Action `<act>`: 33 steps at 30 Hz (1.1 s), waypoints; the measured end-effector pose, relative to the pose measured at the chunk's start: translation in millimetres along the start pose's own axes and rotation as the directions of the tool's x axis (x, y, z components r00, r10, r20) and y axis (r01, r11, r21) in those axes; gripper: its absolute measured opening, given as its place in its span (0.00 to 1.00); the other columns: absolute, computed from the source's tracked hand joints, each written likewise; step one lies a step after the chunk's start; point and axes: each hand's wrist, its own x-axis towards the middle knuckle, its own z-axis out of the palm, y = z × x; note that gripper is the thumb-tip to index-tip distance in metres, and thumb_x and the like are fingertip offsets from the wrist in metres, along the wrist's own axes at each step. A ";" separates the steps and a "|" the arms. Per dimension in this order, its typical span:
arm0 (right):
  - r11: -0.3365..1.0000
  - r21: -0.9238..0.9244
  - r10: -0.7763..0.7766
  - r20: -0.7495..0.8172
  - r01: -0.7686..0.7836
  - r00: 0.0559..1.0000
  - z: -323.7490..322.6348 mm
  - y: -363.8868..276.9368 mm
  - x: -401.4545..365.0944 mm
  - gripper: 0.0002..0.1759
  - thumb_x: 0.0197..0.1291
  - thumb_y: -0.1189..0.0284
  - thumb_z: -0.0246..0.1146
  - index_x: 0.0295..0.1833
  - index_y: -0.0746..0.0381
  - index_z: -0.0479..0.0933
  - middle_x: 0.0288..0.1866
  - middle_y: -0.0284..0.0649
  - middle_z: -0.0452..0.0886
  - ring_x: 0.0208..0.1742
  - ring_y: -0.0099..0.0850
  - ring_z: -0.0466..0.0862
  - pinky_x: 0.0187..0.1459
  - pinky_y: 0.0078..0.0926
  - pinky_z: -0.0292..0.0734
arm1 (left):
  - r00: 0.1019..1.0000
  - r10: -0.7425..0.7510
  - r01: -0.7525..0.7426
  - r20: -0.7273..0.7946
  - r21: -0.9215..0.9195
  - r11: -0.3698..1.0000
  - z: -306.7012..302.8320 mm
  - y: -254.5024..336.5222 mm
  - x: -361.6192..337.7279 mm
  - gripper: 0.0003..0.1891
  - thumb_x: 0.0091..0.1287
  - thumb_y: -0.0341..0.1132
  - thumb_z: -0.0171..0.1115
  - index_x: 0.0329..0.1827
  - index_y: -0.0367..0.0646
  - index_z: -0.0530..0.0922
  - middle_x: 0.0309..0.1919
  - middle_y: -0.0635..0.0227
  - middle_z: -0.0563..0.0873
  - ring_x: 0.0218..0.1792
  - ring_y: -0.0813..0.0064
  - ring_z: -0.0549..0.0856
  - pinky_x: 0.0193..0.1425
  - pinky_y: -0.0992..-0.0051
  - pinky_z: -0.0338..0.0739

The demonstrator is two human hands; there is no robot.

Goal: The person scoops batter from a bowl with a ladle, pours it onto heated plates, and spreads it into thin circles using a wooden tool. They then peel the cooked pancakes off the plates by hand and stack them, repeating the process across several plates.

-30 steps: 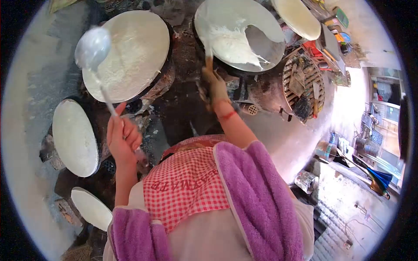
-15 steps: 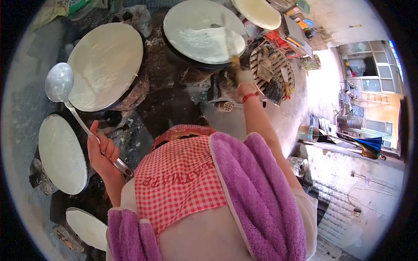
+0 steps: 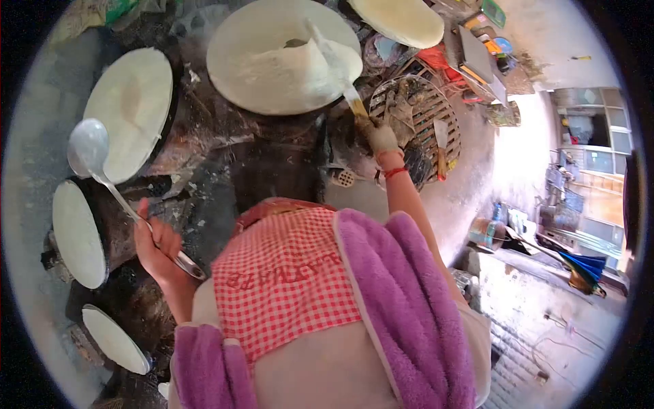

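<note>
In the head view, our right hand (image 3: 383, 140) grips the scraper (image 3: 353, 97) at the white batter (image 3: 300, 71) on the round pan (image 3: 295, 43), toward twelve o'clock; our left hand (image 3: 155, 244), near nine, wraps the ladle (image 3: 88, 144). Spreading seems best with light, even pressure.

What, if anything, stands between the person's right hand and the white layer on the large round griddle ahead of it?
Nothing visible but the yellow-handled tool in the right hand; its pale blade reaches over the white layer.
</note>
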 end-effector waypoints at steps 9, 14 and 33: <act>0.979 0.185 0.036 0.251 -0.085 0.967 -42.6 18.5 38.3 0.30 0.62 0.44 0.54 0.56 0.57 0.78 0.48 0.58 0.81 0.52 0.55 0.79 0.54 0.45 0.73 | 0.998 0.061 -0.060 0.001 -0.070 0.996 95.3 -29.8 -47.0 0.20 0.77 0.39 0.44 0.66 0.37 0.65 0.21 0.81 0.57 0.16 0.91 0.54 0.12 0.86 0.51; 0.971 0.219 -0.194 0.479 0.097 0.856 -37.4 -44.4 86.8 0.32 0.59 0.52 0.62 0.63 0.61 0.73 0.48 0.52 0.83 0.51 0.45 0.83 0.53 0.35 0.75 | 1.000 0.013 -0.013 0.005 -0.131 0.991 137.4 -33.0 -40.1 0.20 0.77 0.39 0.44 0.66 0.37 0.65 0.21 0.81 0.57 0.16 0.91 0.54 0.12 0.86 0.50; 0.295 0.850 0.245 0.373 -0.436 0.895 2.3 -78.7 10.5 0.30 0.59 0.72 0.66 0.67 0.63 0.69 0.54 0.35 0.79 0.45 0.22 0.79 0.42 0.17 0.76 | 0.891 -0.359 0.150 0.277 0.567 0.810 176.0 -25.5 79.8 0.18 0.75 0.37 0.48 0.63 0.38 0.69 0.24 0.71 0.73 0.14 0.86 0.67 0.14 0.82 0.61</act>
